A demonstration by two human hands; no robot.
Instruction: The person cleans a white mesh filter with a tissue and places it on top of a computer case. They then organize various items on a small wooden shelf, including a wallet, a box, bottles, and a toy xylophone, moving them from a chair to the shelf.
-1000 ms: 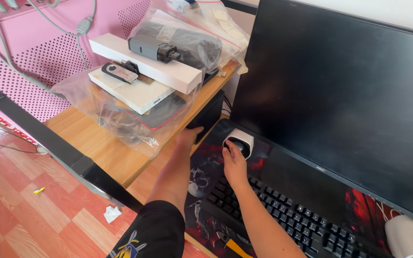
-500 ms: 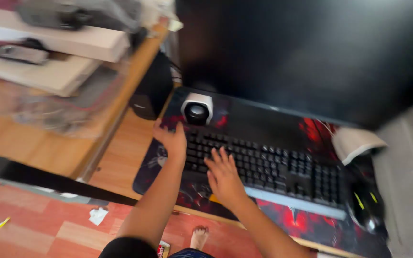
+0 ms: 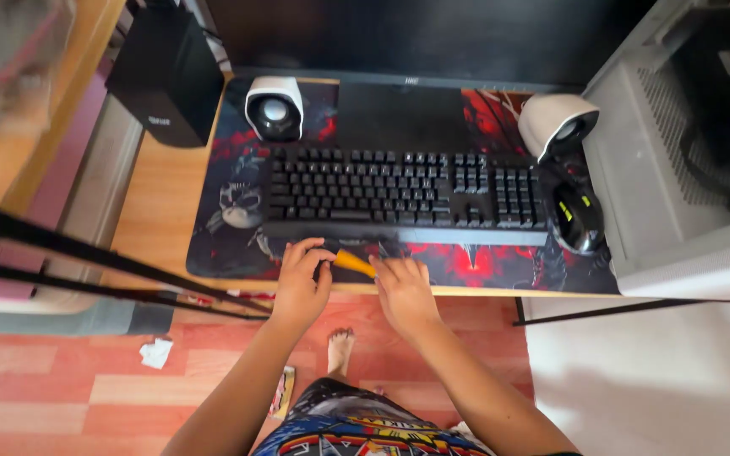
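left hand (image 3: pixel 300 283): at the near edge of the desk mat (image 3: pixel 213 245), fingers curled loosely, fingertips at the dark end of a small tool (image 3: pixel 350 263); whether they pinch it cannot be told.
right hand (image 3: pixel 405 289): just at 3 o'clock of the left, palm down, fingers spread and lightly bent, resting on the mat edge beside the tool's yellow end; grips nothing visible.
tool: short, yellow with a dark tip, lying aslant on the mat between the two hands, at 6 o'clock of the keyboard (image 3: pixel 403 187).
keyboard: black, full width, centred on the mat, its front edge just beyond the fingertips.
mat: red and black printed, covers most of the wooden desk (image 3: pixel 158 211).
left speaker (image 3: pixel 275 107): white with a dark face, at 11 o'clock of the keyboard.
right speaker (image 3: pixel 556 123): white, tilted, at 1 o'clock of the keyboard.
mouse (image 3: pixel 576 218): black with yellow-green marks, at 3 o'clock of the keyboard, touching the mat.
black box (image 3: pixel 166 74): upright, at 9 o'clock of the left speaker.
monitor (image 3: pixel 407 38): dark, at 12 o'clock.
pc case (image 3: pixel 678 169): pale grey, at 3 o'clock of the mouse.
floor (image 3: pixel 86 380): red-toned tiles, paper scrap (image 3: pixel 155 352) at 8 o'clock of the hands.
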